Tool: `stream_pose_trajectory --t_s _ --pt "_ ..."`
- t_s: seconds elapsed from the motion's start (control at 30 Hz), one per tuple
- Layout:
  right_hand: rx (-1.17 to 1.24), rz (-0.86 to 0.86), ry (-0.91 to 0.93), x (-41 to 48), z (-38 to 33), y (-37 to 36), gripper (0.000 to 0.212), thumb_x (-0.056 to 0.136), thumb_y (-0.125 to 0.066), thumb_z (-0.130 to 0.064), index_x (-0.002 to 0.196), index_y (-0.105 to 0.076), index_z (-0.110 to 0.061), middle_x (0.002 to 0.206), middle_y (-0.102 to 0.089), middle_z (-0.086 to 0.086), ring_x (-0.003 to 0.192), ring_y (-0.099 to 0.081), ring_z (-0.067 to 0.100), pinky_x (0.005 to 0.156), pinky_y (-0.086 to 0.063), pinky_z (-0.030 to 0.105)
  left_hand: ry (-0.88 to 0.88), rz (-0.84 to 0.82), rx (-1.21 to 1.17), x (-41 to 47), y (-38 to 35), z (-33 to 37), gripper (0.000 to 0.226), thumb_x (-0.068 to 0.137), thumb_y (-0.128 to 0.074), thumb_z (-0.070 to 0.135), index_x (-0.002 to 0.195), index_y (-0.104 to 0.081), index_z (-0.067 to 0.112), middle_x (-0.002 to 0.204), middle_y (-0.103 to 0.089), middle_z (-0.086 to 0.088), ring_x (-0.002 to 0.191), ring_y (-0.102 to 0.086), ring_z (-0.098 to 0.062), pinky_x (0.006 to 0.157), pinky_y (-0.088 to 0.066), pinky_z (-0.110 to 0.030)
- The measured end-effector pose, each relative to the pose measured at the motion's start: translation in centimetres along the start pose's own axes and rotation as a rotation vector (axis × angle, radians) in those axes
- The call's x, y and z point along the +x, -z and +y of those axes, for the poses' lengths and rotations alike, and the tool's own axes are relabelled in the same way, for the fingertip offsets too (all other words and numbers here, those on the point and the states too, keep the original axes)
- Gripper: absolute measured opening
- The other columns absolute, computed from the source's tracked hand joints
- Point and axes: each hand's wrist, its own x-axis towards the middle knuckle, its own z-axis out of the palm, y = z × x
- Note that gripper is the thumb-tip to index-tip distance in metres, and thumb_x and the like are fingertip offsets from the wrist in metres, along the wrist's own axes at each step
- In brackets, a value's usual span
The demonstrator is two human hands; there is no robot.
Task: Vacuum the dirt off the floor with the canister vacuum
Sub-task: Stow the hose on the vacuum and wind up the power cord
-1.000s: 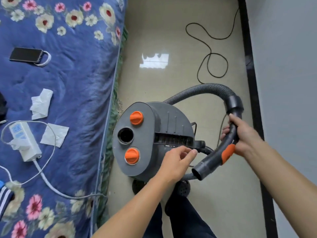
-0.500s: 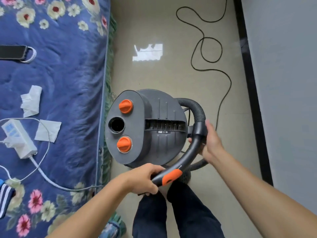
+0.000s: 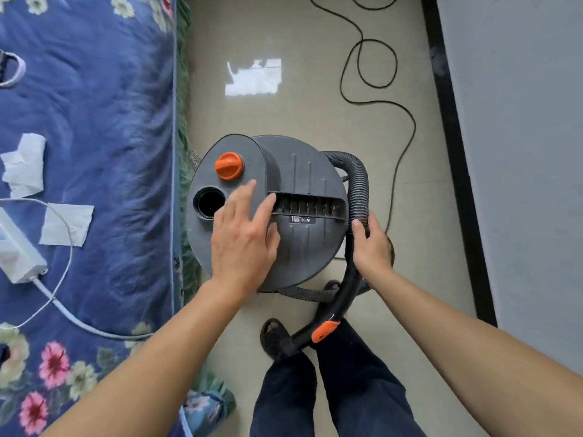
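Note:
The grey canister vacuum [image 3: 303,247] stands on the beige floor [image 3: 284,121] beside the bed. Its top carries an orange knob [image 3: 229,165] and a round open port [image 3: 209,202]. My left hand [image 3: 243,234] hovers flat over the top with fingers spread, covering a second knob. My right hand [image 3: 370,247] grips the black ribbed hose [image 3: 358,190] where it joins the curved handle. The handle's end with its orange slider [image 3: 325,331] hangs free in front of my legs.
A bed with a blue floral cover [image 3: 94,152] borders the left, carrying tissues [image 3: 25,165], a white power strip [image 3: 15,250] and its cable. The black power cord [image 3: 378,74] loops over the floor ahead. A grey wall with black skirting [image 3: 457,152] closes the right side.
My left hand released the hose handle's end and moved up over the vacuum's top. My right hand slid along the hose, and the handle end dropped toward my legs.

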Motion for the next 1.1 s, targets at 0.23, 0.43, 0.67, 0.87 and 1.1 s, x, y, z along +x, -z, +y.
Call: stream_pose_trajectory --t_s 0.23,0.43,0.67,0.87,1.1 --pt "-0.034 0.015 -0.059 -1.8 1.1 -1.0 0.049 0.107 -0.028 -0.045 0.155 -0.032 -0.036 0.135 -0.062 0.007 0.121 -0.056 0.031 0.089 -0.042 0.037 0.092 -0.219 0.138 -0.5 -3.9 -2.8 0.064 0.095 -0.037 0.039 0.153 -0.020 0.017 0.158 -0.018 -0.020 0.146 -0.019 -0.035 0.113 -0.026 -0.051" --pt "-0.091 0.047 -0.026 0.4 1.2 -0.7 0.049 0.104 -0.041 -0.046 0.153 -0.033 -0.041 0.127 -0.066 0.001 0.115 -0.060 0.029 0.082 -0.042 0.033 0.114 -0.155 0.140 -0.4 -4.2 -2.8 0.064 0.092 -0.034 0.037 0.152 -0.026 0.016 0.158 -0.021 -0.020 0.145 -0.023 -0.035 0.109 -0.029 -0.051" --pt "-0.605 -0.003 0.132 2.1 -0.1 -1.2 0.057 0.107 -0.032 -0.046 0.158 -0.007 -0.041 0.101 -0.070 0.014 0.091 -0.066 0.033 0.073 -0.045 0.038 0.155 -0.136 0.168 0.3 -4.6 -2.9 0.067 0.089 -0.039 0.032 0.151 -0.027 0.011 0.155 -0.022 -0.025 0.143 -0.024 -0.040 0.107 -0.031 -0.054" --pt "-0.970 -0.053 0.257 3.0 -4.6 -2.1 0.082 0.098 -0.046 -0.008 0.157 0.010 -0.005 0.099 -0.071 0.009 0.077 -0.065 0.027 0.063 -0.047 0.034 0.262 -0.208 0.203 1.3 -4.3 -3.5 0.071 0.086 -0.033 0.034 0.151 -0.024 0.008 0.155 -0.021 -0.028 0.142 -0.023 -0.043 0.104 -0.031 -0.057" --pt "-0.917 -0.244 0.293 1.3 -7.8 1.8 0.085 0.093 -0.047 -0.006 0.159 0.006 -0.013 0.113 -0.068 0.012 0.089 -0.063 0.030 0.068 -0.044 0.037 0.290 -0.569 0.292 3.3 -1.0 -3.5 0.083 0.096 -0.039 0.041 0.151 0.011 0.005 0.157 0.007 -0.029 0.146 0.000 -0.043 0.115 -0.020 -0.053"
